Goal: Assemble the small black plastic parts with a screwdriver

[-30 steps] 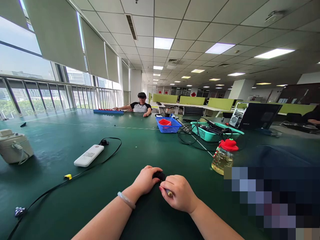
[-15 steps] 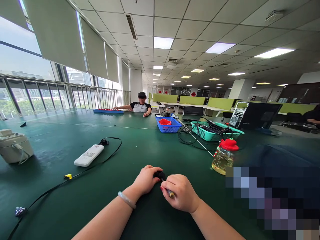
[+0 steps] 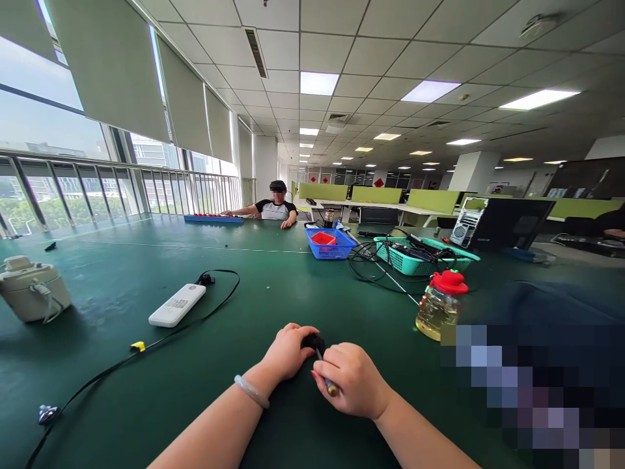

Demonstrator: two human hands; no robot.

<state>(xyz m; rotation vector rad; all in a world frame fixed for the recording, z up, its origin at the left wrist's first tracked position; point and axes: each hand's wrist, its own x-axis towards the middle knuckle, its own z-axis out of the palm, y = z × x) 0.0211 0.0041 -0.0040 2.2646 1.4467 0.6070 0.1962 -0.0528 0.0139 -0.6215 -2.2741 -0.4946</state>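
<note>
My left hand (image 3: 286,352), with a pale bangle on its wrist, is closed round a small black object (image 3: 313,341) that rests on the green table (image 3: 146,397). Just to its right, my right hand (image 3: 349,381) is closed on a thin tool with a brass-coloured end (image 3: 333,389). The tool's tip points into the black object. Both hands lie low on the table near its front edge, touching each other.
A white power strip (image 3: 176,304) with a black cable lies to the left, a cream appliance (image 3: 34,291) at far left. An oil bottle with a red cap (image 3: 439,304) stands right. Blue (image 3: 328,243) and teal (image 3: 420,256) baskets sit farther back. Another person (image 3: 276,205) sits at the far end.
My hands have hardly moved. The view has shifted slightly, and the tool in my right hand has tilted a little nearer the black object.
</note>
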